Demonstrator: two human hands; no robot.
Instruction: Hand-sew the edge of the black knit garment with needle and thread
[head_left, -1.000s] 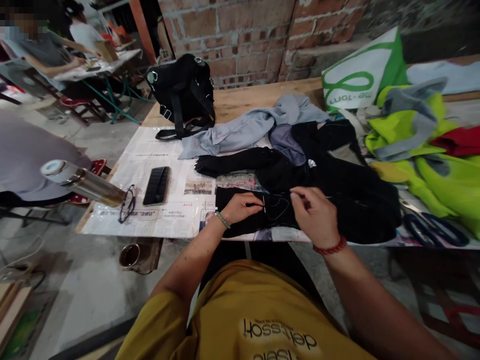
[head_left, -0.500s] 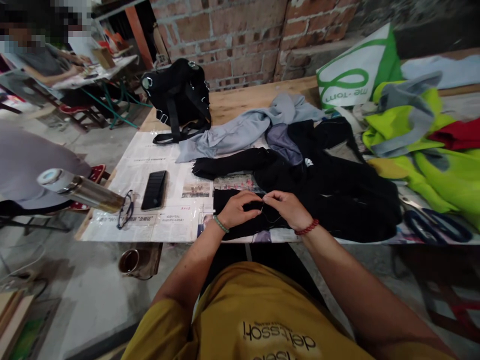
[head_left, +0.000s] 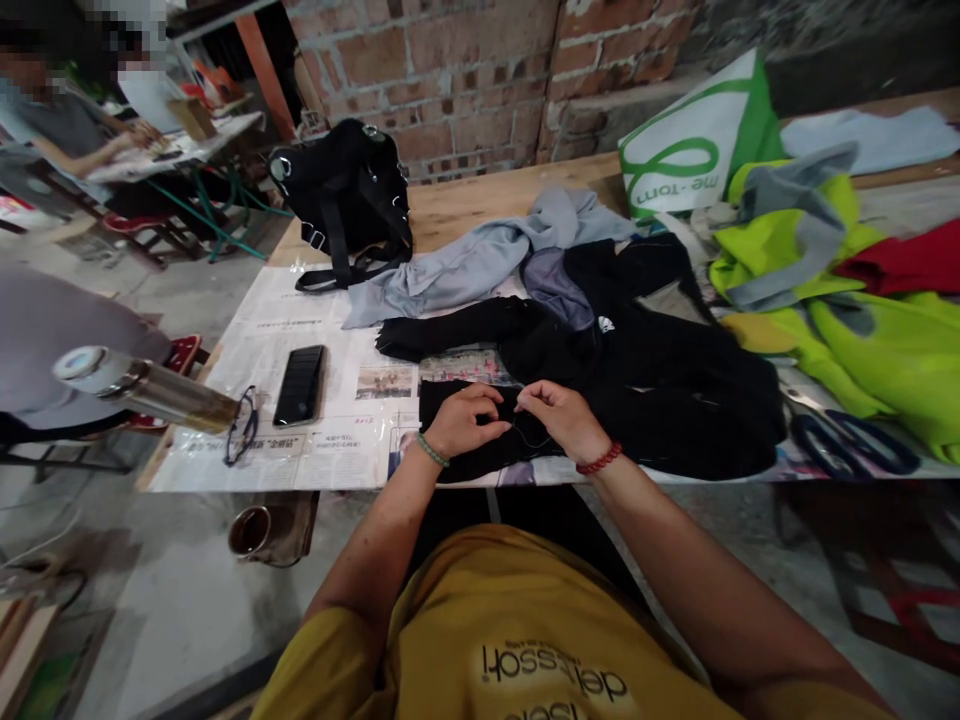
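A black garment (head_left: 675,400) lies spread along the table's front edge, with a small white mark on it. My left hand (head_left: 461,425) is on its left part, fingers curled at the cloth and thumb apart from the forefinger. Just to the right, my right hand (head_left: 559,415) pinches thumb and forefinger together over the same cloth. A thin pale thread (head_left: 534,442) hangs in a loop below those fingertips. Whether a needle is in the pinch is too small to tell.
Newspaper covers the table (head_left: 337,465). On the left are a phone (head_left: 300,385), glasses (head_left: 241,425) and a lying bottle (head_left: 150,385). A black bag (head_left: 345,190) and grey cloth (head_left: 457,265) sit behind; scissors (head_left: 847,440) and yellow-green clothes (head_left: 900,350) lie right. People sit at far left.
My hands have drawn slightly apart at the fingertips, and the thread loop shows more openly between them. The whole view has shifted a little, so things appear further left.
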